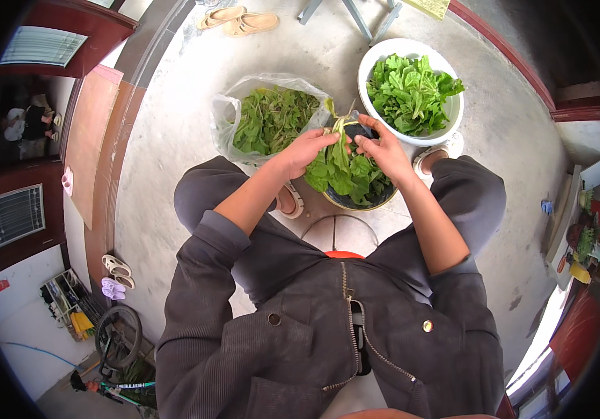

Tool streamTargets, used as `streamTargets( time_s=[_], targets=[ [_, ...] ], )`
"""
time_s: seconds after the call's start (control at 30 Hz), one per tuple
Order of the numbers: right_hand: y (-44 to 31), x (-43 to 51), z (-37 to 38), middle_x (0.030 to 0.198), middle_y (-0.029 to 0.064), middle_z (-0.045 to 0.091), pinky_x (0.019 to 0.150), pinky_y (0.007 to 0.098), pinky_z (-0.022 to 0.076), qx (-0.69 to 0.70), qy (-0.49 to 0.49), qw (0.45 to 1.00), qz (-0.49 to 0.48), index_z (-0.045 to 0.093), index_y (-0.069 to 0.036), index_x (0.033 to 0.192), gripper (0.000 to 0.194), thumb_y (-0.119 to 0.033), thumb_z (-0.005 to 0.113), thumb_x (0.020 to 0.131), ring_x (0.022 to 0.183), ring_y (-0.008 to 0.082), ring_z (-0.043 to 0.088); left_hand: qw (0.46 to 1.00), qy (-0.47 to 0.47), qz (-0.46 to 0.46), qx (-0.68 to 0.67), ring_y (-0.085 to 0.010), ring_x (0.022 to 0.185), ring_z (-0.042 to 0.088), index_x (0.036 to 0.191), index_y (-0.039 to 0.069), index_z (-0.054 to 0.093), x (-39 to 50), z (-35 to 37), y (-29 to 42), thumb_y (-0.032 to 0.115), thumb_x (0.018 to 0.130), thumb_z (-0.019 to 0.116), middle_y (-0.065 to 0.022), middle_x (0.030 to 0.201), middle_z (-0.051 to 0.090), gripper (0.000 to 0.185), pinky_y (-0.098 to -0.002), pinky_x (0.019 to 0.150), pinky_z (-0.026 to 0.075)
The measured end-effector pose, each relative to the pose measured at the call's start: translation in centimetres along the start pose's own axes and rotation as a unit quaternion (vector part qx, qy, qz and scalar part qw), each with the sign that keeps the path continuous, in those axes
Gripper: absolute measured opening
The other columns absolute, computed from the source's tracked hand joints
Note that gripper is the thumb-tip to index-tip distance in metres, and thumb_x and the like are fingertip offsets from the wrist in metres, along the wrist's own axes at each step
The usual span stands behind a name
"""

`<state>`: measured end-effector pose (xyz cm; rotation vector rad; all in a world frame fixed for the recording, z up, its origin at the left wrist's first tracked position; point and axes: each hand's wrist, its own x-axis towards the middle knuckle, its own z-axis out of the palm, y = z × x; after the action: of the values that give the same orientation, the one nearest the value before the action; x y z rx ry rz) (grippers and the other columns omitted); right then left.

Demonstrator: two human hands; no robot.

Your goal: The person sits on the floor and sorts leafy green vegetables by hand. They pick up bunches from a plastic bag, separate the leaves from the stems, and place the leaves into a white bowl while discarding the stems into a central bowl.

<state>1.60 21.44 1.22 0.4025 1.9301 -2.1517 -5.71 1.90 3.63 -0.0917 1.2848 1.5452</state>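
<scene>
My left hand (308, 149) grips a leafy green plant (337, 149) by its pale stem, with the root end up and leaves drooping. My right hand (384, 149) is beside the stem, thumb and forefinger apart; I see nothing between them. Below both hands stands a dark bowl (391, 198) with a yellow rim and green leaves (365, 175) inside, partly hidden by the plant. To the left, a clear plastic bag (222, 133) lies open, full of leafy greens (274, 112). A white basin (365, 78) at upper right holds brighter green leaves (410, 91).
I sit with knees apart on a concrete floor (174, 131). Tan slippers (250, 23) and grey metal legs (355, 15) are at the far side. More shoes (116, 267) and a bicycle (117, 338) are at left. Potted plants (585, 241) stand at right.
</scene>
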Motion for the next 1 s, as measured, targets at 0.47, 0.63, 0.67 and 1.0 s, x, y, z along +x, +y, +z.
streamTargets(
  time_s=[0.47, 0.63, 0.67, 1.0],
  targets=[
    [-1.7, -4.9, 0.2, 0.070, 0.0098, 0.064, 0.065, 0.0367, 0.0481, -0.341, 0.051, 0.934, -0.098, 0.068, -0.007, 0.093, 0.023, -0.025, 0.054, 0.093, 0.064, 0.0265, 0.062, 0.999, -0.022, 0.042, 0.009, -0.0096, 0.075, 0.056, 0.119, 0.003, 0.056, -2.5, 2.3, -3.7, 0.018, 0.095, 0.054, -0.0007, 0.087, 0.059, 0.028, -0.0244, 0.070, 0.046],
    [-1.3, -4.0, -0.9, 0.094, 0.0108, 0.067, 0.064, 0.0319, 0.0498, -0.287, 0.067, 0.948, -0.124, 0.063, -0.005, 0.113, 0.027, -0.022, 0.058, 0.092, 0.065, 0.0189, 0.063, 0.999, -0.019, 0.030, 0.000, -0.0105, 0.086, 0.059, 0.122, 0.005, 0.055, -2.4, 2.0, -3.9, 0.016, 0.096, 0.051, -0.0024, 0.095, 0.062, 0.028, -0.0253, 0.076, 0.048],
    [-1.3, -4.1, -0.6, 0.095, 0.0106, 0.067, 0.062, 0.0306, 0.0497, -0.234, 0.049, 0.965, -0.105, 0.060, -0.004, 0.117, 0.031, -0.022, 0.059, 0.092, 0.065, 0.0167, 0.063, 0.999, -0.017, 0.027, -0.002, -0.0109, 0.088, 0.060, 0.122, 0.005, 0.054, -2.5, 1.9, -4.0, 0.016, 0.096, 0.051, -0.0028, 0.097, 0.063, 0.028, -0.0255, 0.078, 0.048],
    [-0.3, -3.6, 1.5, 0.085, 0.0158, 0.067, 0.075, 0.0407, 0.0490, -0.345, 0.032, 0.927, -0.144, 0.070, -0.003, 0.090, 0.019, -0.019, 0.060, 0.087, 0.080, 0.0347, 0.063, 0.995, 0.014, 0.085, 0.050, -0.0100, 0.085, 0.060, 0.110, 0.005, 0.057, -1.7, 1.1, -5.0, 0.021, 0.093, 0.058, -0.0023, 0.092, 0.064, 0.023, -0.0263, 0.077, 0.047]
  ],
)
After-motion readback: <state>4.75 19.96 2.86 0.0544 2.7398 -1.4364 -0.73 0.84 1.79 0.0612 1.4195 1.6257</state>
